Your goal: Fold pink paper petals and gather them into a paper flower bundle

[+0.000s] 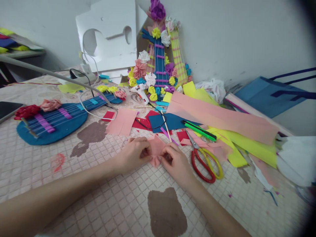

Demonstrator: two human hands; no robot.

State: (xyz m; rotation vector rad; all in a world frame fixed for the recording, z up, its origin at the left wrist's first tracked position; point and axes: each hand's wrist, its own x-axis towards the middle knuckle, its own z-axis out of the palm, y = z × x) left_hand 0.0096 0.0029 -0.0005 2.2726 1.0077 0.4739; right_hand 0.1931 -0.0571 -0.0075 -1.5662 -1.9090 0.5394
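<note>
A small piece of pink crepe paper is pinched between my two hands, its near end gathered into folds. My left hand is closed on its left edge, fingertips curled around the paper. On the opposite edge, my right hand grips it between thumb and fingers. Just beyond lie a stack of pink paper squares and a thin wooden stick. Scissors with red and yellow handles rest right of my right hand, blades partly open. A green utility knife lies behind them.
A blue paper guitar with paper flowers lies at left. Decorated guitars lean against the wall behind a white glue gun. Long pink paper strips and yellow paper spread rightward. A white cable crosses the left side.
</note>
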